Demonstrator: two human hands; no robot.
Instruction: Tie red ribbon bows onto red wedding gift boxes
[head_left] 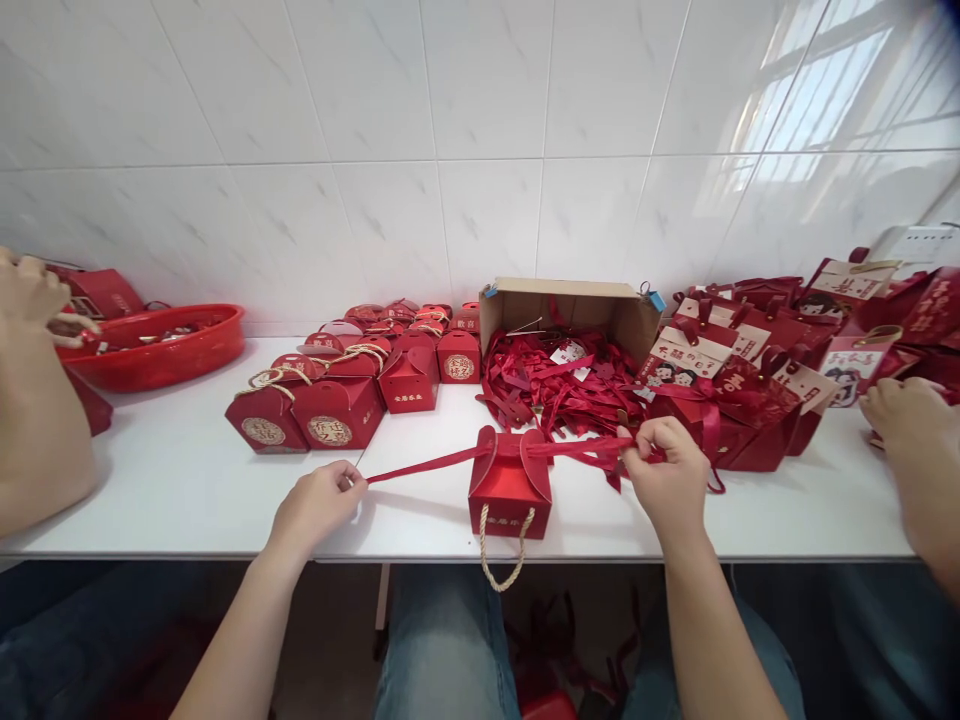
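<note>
A small red gift box (510, 495) stands upright near the front edge of the table, its rope handle (501, 580) hanging down over the edge. A red ribbon (431, 466) runs through the top of the box and is stretched out to both sides. My left hand (319, 505) pinches the ribbon's left end. On the other side, my right hand (667, 470) pinches the ribbon's right part, close to a heap of loose red ribbons (562, 380). That heap spills from a cardboard box (562, 290) lying on its side behind the gift box.
Several red gift boxes (337, 410) stand in rows at the left back. Beyond them is a red plastic basin (165, 360). At right, red gift bags (742, 390) are piled up. Co-workers' arms (37, 420) and a hand (900, 420) reach in from both sides.
</note>
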